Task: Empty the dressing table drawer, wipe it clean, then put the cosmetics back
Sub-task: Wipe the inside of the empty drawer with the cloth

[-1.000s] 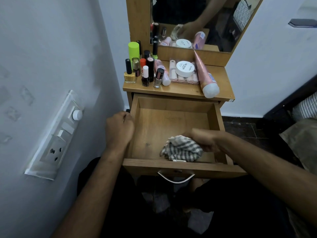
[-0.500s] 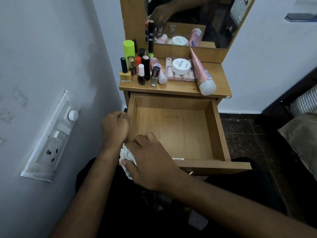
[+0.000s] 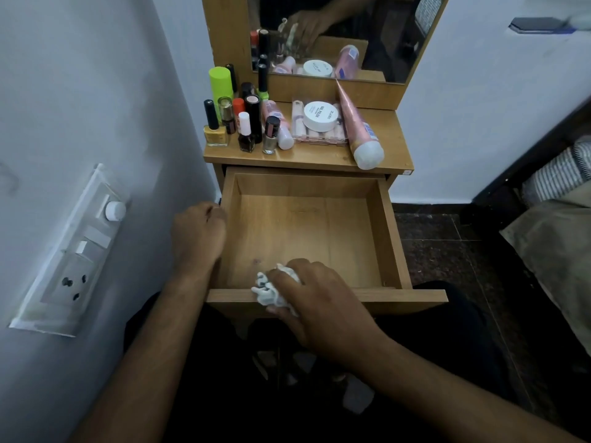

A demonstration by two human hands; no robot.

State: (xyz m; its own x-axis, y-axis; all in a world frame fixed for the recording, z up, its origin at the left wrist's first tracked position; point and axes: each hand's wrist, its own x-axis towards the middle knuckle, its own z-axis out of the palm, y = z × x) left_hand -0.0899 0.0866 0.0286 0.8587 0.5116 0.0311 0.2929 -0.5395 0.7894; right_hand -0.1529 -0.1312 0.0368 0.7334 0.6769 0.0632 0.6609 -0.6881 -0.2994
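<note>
The wooden drawer (image 3: 388,238) of the dressing table is pulled out, with nothing in it but the cloth. My right hand (image 3: 315,302) grips a crumpled checked cloth (image 3: 267,290) on the drawer's front edge, near its left end. My left hand (image 3: 200,235) is curled against the drawer's left side wall; what its fingers hold is hidden. On the tabletop (image 3: 319,156) stand several nail polish bottles (image 3: 248,135), a green bottle (image 3: 220,83), a white round jar (image 3: 320,116) on a clear box, and a pink tube (image 3: 359,132) leaning on the mirror.
A white wall with a switch and socket panel (image 3: 75,251) is close on the left. A mirror (image 3: 335,33) rises behind the tabletop. Dark tiled floor (image 3: 441,247) and a bed with striped bedding (image 3: 563,177) lie to the right.
My right hand has carried the cloth from the drawer's right front to its left front corner, then a little right along the front edge. My left hand has stayed at the left wall.
</note>
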